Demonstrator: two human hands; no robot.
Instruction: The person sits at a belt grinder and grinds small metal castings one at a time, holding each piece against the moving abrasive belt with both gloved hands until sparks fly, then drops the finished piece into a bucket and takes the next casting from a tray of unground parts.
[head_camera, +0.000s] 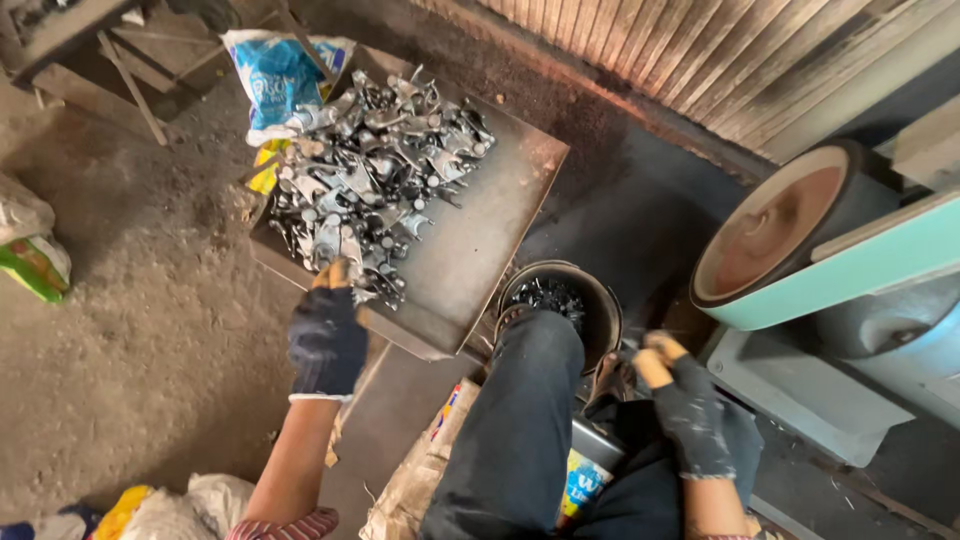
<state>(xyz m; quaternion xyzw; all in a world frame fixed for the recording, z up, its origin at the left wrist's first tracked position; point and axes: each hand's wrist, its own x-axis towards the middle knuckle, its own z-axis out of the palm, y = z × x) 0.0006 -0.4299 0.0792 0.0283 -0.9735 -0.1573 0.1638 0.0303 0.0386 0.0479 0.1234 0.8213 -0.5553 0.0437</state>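
Observation:
My left hand (326, 335), in a dark glove with orange fingertips, reaches into the near edge of a heap of small shiny metal parts (375, 170) on a flat steel tray (490, 215). Its fingers touch the parts; whether it grips one is hidden. My right hand (685, 400), in the same kind of glove, hovers by my knee, fingers curled near a dark metal piece. A round black bucket (600, 305) holding dark parts sits just beyond my knee (530, 370), between the two hands.
A grinding machine with a large brown belt wheel (785, 225) and teal guard (880, 265) stands at the right. A blue and white sack (280, 75) lies behind the tray. Bags sit at the left edge (30, 250) and below (180, 505). Dirt floor lies left.

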